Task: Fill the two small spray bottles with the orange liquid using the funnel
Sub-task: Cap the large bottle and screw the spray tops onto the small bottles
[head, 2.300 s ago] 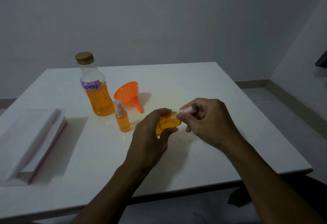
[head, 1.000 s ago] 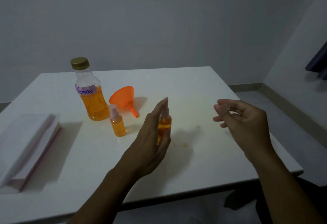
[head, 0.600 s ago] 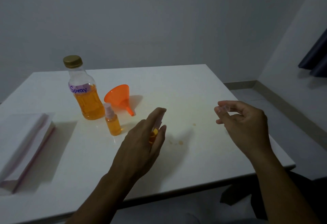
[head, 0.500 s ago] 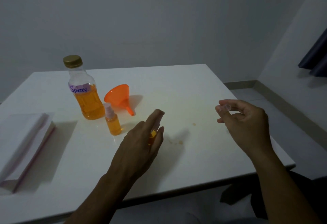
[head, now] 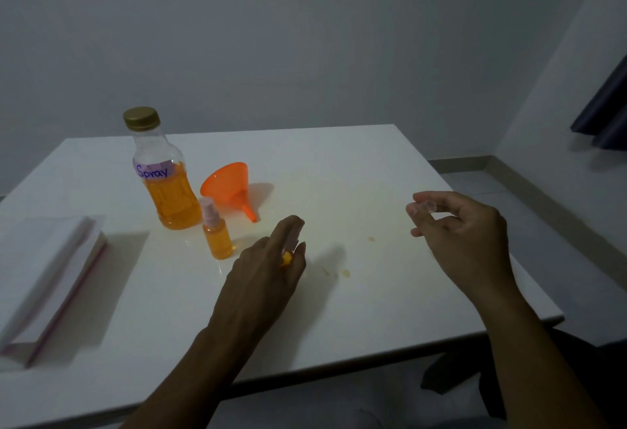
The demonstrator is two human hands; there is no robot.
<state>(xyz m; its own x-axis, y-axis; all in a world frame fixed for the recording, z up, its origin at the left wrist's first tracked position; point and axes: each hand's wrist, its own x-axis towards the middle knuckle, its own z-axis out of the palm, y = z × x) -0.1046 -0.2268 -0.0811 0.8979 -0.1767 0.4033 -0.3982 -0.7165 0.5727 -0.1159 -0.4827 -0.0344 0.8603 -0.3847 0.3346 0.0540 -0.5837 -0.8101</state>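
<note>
My left hand (head: 268, 269) holds a small spray bottle (head: 287, 256) of orange liquid low over the table; the hand hides most of it. My right hand (head: 458, 228) hovers to the right and pinches a small clear cap (head: 428, 206) between thumb and fingers. A second small spray bottle (head: 217, 233), full of orange liquid with its pink sprayer on, stands upright to the left. Behind it stands the big bottle (head: 163, 174) labelled "Spray", gold lid on, about half full. The orange funnel (head: 230, 187) lies on its side next to it.
The white table (head: 373, 164) has a few orange drips (head: 345, 272) near my left hand. A stack of white paper or a book (head: 44, 279) lies at the left edge. The table's right edge drops to the floor, with a dark curtain (head: 607, 116) at far right.
My right hand pulled the clear cap off the small bottle and moved right. My left hand lowered the bottle from upright in the air toward the table.
</note>
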